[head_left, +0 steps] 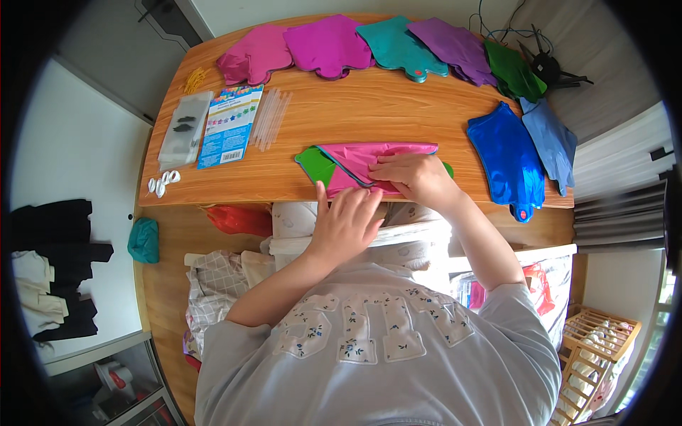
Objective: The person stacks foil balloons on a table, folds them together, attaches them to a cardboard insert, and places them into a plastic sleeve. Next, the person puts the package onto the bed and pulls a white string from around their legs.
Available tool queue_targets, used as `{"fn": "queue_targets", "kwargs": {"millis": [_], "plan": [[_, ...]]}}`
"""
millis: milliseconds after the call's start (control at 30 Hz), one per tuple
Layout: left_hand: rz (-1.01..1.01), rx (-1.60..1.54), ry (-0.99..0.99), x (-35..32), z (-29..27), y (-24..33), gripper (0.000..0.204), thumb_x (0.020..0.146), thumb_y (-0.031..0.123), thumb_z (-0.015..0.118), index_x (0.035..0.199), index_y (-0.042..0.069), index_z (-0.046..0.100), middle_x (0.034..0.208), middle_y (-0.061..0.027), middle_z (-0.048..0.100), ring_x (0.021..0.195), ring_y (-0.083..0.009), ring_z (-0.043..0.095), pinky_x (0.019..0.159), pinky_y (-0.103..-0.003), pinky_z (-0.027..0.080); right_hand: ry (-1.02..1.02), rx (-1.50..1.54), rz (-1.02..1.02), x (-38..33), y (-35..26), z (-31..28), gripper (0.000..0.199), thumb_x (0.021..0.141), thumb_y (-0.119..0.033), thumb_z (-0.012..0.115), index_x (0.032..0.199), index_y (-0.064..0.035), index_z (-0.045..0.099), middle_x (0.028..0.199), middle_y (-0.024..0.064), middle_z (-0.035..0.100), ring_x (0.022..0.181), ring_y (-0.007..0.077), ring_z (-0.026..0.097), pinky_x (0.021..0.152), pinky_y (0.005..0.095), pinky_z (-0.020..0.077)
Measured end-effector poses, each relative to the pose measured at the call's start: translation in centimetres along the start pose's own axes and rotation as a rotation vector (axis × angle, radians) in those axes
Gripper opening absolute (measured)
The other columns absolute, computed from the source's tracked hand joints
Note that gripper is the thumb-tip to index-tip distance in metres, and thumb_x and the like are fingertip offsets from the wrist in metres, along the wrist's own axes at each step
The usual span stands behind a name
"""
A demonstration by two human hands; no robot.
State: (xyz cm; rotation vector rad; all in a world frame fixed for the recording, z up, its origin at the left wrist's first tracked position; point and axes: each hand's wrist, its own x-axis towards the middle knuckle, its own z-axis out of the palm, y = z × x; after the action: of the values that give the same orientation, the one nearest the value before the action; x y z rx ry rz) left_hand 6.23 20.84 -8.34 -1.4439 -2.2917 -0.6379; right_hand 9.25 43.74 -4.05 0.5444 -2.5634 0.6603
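Observation:
At the table's near edge lies a folded stack of flat foil balloons, with a pink foil balloon on top. Parts of a green foil balloon show at its left and right ends, and a thin bluish edge runs diagonally across the fold. My right hand lies flat on the pink foil, fingers stretched to the left. My left hand is spread open at the near edge, its fingertips at the pink foil's lower border. Neither hand grips anything that I can see.
Flat foil balloons line the far side: pink, magenta, teal, purple, dark green. Blue ones lie right. At left are a printed card, clear straws, plastic bags, white ribbon rolls.

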Motion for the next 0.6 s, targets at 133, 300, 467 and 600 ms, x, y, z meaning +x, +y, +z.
{"fn": "queue_targets", "kwargs": {"millis": [133,300,467,600], "plan": [[-0.075,0.026,0.027,-1.3,-0.4,-0.4,0.054,0.085,0.034,0.073,0.132,0.012,0.061,0.126,-0.0077,0.056,0.119,-0.0293,0.053,0.115,-0.064,0.023,-0.032,-0.021,-0.036,0.2,-0.4,-0.2,0.030,0.077,-0.009,0.074,0.106,-0.0108,0.076,0.102,0.0054,0.075,0.099,0.0260,0.072,0.078,0.0363,0.0585],[-0.063,0.102,0.053,-1.3,-1.0,-0.3,0.051,0.085,0.033,0.072,0.130,0.011,0.063,0.121,-0.0058,0.059,0.117,-0.0278,0.054,0.116,-0.061,0.025,-0.051,-0.094,-0.099,0.2,-0.8,-0.3,0.035,0.077,-0.011,0.073,0.111,-0.0092,0.073,0.108,0.0069,0.074,0.104,0.0264,0.070,0.082,0.0370,0.0585],[-0.103,0.079,0.053,-1.6,-0.9,-0.5,0.046,0.085,0.031,0.072,0.126,0.013,0.065,0.116,-0.0040,0.062,0.114,-0.0256,0.057,0.116,-0.059,0.025,-0.128,-0.270,-0.148,0.4,-1.6,-0.2,0.034,0.079,-0.013,0.068,0.113,-0.0079,0.071,0.117,0.0059,0.072,0.113,0.0271,0.068,0.090,0.0397,0.0577],[-0.099,0.090,0.070,-1.6,-0.8,-0.8,0.041,0.085,0.028,0.072,0.123,0.014,0.067,0.116,-0.0011,0.063,0.112,-0.0226,0.058,0.116,-0.058,0.026,-0.079,-0.337,-0.228,0.8,-2.1,-0.3,0.034,0.077,-0.015,0.065,0.109,-0.0072,0.072,0.118,0.0066,0.070,0.114,0.0270,0.066,0.094,0.0418,0.0552]]}}
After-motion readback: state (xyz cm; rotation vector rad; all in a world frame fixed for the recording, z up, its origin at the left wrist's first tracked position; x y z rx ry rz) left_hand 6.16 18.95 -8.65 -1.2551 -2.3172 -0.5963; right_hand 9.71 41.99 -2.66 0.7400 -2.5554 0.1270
